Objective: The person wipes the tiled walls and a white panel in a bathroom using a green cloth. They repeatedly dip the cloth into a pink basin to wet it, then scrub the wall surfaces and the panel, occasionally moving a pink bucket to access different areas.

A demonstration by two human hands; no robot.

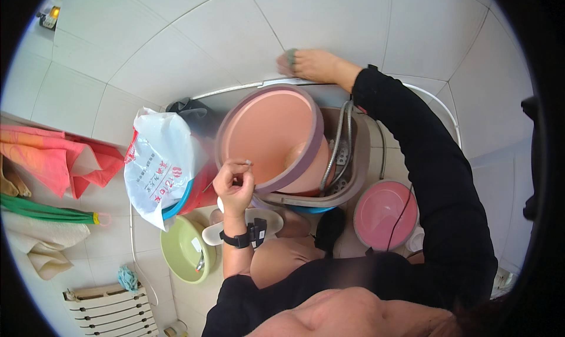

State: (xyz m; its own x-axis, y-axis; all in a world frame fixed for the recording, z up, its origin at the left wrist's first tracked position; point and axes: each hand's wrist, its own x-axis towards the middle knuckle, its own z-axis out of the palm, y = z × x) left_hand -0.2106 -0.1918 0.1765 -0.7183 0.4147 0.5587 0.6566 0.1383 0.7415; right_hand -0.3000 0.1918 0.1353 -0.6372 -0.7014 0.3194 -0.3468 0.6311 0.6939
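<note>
My right hand (311, 65) presses a small greenish scrubbing pad or cloth (291, 56) against the white tiled wall (335, 23), just above the ledge; its fingertips are blurred. Nearer to me, my left hand (236, 180) is raised with curled fingers at the near rim of a pink plastic basin (265, 134). A tiny whitish bit (248, 162) shows at its fingertips; what it is cannot be told. The tilted basin rests in a larger brownish tub (363, 147), beside a coiled metal shower hose (337, 142).
Left of the basin stands a red bucket (203, 178) with a white plastic bag (163, 160) over it. A green basin (183, 248) and a pink lidded or upturned basin (385, 213) sit on the floor. Towels (62, 156) hang at the left, above a slatted rack (112, 312).
</note>
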